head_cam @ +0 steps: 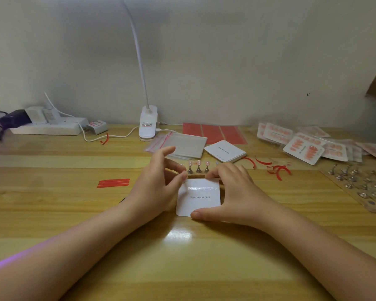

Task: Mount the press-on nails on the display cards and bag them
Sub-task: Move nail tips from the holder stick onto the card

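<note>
A white display card point(199, 200) printed "Handmade Nail" lies flat on the wooden desk, with a shiny clear tape strip across its upper part. My right hand point(232, 192) grips it lengthwise, thumb on the near edge and fingertips on the far right corner. My left hand point(159, 183) is at the card's far left corner, thumb and a fingertip brought together there and the index finger raised; what lies between them is hidden. Just beyond the card, three pink press-on nails point(198, 163) stand on small metal stands.
Beyond the hands lie a stack of zip bags point(182, 145), a stack of blank cards point(225, 151) and red tape sheets point(213, 132). Bagged finished cards point(302, 146) and a board of metal stands point(360, 187) sit right. Red strips point(113, 183) lie left; a clip lamp point(148, 124) stands behind.
</note>
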Demonstrator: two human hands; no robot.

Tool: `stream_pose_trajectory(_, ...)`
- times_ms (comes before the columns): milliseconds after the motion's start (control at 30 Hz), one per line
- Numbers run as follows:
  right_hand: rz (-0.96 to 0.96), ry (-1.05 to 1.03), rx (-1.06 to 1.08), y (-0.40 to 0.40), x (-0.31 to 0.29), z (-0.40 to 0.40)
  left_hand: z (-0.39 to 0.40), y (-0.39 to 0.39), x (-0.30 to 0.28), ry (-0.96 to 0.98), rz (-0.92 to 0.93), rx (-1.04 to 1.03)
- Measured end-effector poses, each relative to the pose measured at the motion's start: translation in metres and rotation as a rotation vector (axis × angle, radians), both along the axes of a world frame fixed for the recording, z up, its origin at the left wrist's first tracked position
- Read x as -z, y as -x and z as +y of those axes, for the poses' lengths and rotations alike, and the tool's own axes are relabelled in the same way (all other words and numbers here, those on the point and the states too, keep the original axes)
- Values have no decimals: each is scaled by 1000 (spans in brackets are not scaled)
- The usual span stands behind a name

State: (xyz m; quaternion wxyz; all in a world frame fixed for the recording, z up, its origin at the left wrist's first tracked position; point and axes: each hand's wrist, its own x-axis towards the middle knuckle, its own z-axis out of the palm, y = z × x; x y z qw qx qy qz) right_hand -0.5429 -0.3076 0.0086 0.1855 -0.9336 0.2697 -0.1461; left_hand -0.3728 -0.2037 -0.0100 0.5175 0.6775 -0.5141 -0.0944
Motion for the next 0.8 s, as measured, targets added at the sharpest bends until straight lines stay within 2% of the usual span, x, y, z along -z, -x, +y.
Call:
stream_pose_trajectory(133, -112, 82, 15, 2, -1, 1, 3, 1, -5, 130, 121, 3)
stream_pose_trajectory(500, -242, 6, 29, 0, 6, 1, 4, 6, -6, 162, 206, 108)
stream_pose_trajectory(633, -415, -167, 56, 0, -2, 5, 6, 8, -10, 213, 220, 136)
stream_pose_trajectory(800, -662, -580, 95, -2, -13, 14, 8, 15, -14, 329, 217, 196)
